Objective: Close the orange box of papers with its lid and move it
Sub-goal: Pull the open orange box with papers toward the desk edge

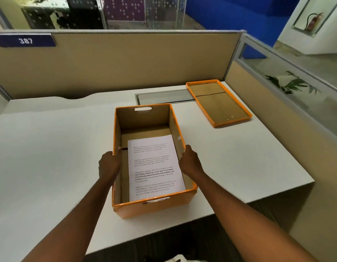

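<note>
An open orange box (156,207) stands near the front edge of the white desk (50,148), with printed papers (156,167) lying flat on its brown floor. My left hand (109,164) grips the box's left wall and my right hand (190,160) grips its right wall, fingers wrapped over the rims. The orange lid (218,102) lies upside down on the desk at the back right, apart from the box, showing its brown inside.
A grey cable tray slot (164,96) is set into the desk behind the box. Beige cubicle partitions (126,61) wall the back and right sides. The desk's right edge (277,193) drops off close to my right arm.
</note>
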`<action>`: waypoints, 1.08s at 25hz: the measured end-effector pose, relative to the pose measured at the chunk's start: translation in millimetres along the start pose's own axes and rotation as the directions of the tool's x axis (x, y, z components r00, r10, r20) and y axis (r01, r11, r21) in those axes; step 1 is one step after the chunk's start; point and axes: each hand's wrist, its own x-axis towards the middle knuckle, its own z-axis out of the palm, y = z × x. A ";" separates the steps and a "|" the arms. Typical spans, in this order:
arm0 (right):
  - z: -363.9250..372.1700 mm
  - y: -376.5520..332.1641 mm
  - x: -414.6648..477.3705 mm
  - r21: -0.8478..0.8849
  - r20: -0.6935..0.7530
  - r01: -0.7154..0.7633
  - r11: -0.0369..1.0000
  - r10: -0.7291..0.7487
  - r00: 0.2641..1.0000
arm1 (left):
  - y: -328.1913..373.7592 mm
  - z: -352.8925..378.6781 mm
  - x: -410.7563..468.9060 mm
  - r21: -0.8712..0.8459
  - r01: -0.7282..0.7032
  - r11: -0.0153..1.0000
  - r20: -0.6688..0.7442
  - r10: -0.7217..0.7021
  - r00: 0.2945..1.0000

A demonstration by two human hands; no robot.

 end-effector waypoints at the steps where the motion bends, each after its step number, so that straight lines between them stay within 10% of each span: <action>1: 0.2 0.2 -0.1 -0.002 -0.005 0.000 1.000 0.000 1.000 | 0.5 0.3 0.0 0.023 0.014 1.000 -0.003 -0.014 1.000; 27: 7.3 3.3 12.3 0.006 0.050 0.057 0.998 -0.057 0.997 | 11.8 -5.7 -15.0 -0.026 0.107 0.994 -0.011 -0.107 0.994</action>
